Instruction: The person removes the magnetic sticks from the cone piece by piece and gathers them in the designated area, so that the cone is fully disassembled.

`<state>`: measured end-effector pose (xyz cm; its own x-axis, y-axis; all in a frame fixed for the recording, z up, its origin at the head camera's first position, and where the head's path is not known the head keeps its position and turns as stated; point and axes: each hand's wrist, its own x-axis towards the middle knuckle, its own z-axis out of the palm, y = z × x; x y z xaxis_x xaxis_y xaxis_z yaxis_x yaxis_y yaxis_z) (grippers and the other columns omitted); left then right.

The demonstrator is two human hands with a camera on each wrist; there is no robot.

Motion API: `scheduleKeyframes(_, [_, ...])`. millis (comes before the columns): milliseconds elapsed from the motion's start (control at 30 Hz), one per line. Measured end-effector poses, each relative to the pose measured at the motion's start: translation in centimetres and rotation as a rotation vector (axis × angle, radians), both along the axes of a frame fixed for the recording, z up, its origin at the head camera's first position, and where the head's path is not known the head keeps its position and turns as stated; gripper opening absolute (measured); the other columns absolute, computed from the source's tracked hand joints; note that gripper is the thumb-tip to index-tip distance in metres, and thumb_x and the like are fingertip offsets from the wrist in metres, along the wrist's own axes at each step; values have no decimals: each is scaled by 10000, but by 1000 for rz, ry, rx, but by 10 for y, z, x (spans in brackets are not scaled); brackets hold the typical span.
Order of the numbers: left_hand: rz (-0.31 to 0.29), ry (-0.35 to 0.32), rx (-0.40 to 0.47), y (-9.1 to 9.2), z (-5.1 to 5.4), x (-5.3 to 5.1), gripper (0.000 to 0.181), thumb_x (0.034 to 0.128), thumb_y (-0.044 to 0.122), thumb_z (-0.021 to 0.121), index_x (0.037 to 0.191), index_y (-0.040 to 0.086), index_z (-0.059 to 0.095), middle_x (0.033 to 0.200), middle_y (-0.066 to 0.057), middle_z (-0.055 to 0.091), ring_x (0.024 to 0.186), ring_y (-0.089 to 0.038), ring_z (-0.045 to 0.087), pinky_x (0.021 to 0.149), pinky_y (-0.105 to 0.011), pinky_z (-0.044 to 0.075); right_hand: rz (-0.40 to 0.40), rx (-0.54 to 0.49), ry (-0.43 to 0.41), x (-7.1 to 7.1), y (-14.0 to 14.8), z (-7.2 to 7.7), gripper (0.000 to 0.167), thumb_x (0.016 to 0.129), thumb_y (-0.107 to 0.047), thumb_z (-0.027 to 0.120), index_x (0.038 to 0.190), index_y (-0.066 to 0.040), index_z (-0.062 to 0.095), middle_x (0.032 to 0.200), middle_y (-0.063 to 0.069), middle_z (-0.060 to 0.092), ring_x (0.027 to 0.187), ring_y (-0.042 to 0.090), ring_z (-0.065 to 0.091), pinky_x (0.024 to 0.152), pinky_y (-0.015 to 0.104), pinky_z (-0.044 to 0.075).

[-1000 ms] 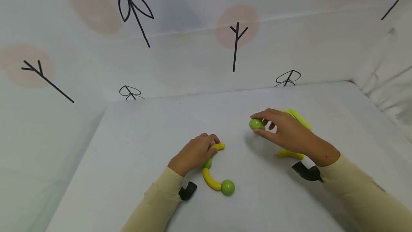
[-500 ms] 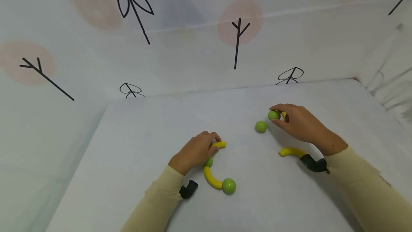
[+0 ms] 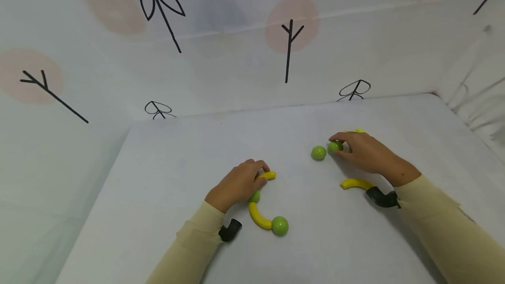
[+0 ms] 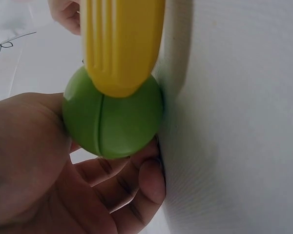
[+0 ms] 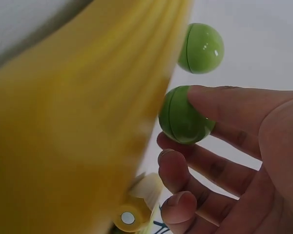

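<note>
My left hand (image 3: 238, 185) pinches a short yellow curved piece (image 3: 270, 175) between thumb and fingers. Just below it is a green ball (image 3: 255, 196), then a yellow curved piece (image 3: 258, 217) whose far end touches another green ball (image 3: 280, 225). In the left wrist view a yellow piece (image 4: 123, 44) fills the top, in front of a green ball (image 4: 115, 122). My right hand (image 3: 367, 152) grips a green ball (image 3: 335, 146) at table level, also in the right wrist view (image 5: 183, 117). A separate green ball (image 3: 318, 153) lies just left of it.
A yellow curved piece (image 3: 356, 183) lies below my right hand, beside the black wrist mount (image 3: 382, 198). Yellow-green pieces (image 3: 358, 130) show partly behind that hand. The white tabletop (image 3: 177, 157) meets a patterned cloth (image 3: 221, 73) at the back.
My right hand let go of one green ball, moved right and grips a second, now lower beside the first. My left hand has stayed at the yellow piece.
</note>
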<state>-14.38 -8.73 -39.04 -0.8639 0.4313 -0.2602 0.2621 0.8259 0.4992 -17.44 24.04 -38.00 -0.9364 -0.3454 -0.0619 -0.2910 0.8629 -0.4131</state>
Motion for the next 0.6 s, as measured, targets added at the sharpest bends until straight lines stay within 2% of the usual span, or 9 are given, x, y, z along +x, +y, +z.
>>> scheduleKeyframes(267, [3, -14, -5, -1, 0, -1, 238, 1004, 244, 619, 1237, 193, 624, 1040, -3, 605, 854, -157, 561, 801, -315, 503, 7, -9, 1, 1, -1, -3, 381, 914, -86, 697, 1281, -13, 627, 1102, 124, 675, 836, 199, 517, 715, 321, 445])
scheduleKeyframes(433, [3, -7, 0, -2, 0, 0, 237, 1005, 243, 615, 1237, 191, 624, 1038, -3, 602, 850, -159, 559, 792, -308, 501, 31, -16, 18, 2, -1, -3, 403, 911, -89, 706, 1294, -2, 615, 1101, 138, 666, 775, 169, 505, 676, 296, 440])
scheduleKeyframes(600, [-7, -5, 0, -2, -2, -2, 249, 1007, 244, 612, 1250, 193, 618, 1043, 1, 607, 847, -149, 564, 790, -296, 501, 27, -14, -8, 1, -1, 0, 445, 909, -108, 710, 1326, -4, 591, 1133, 149, 666, 773, 163, 524, 669, 293, 452])
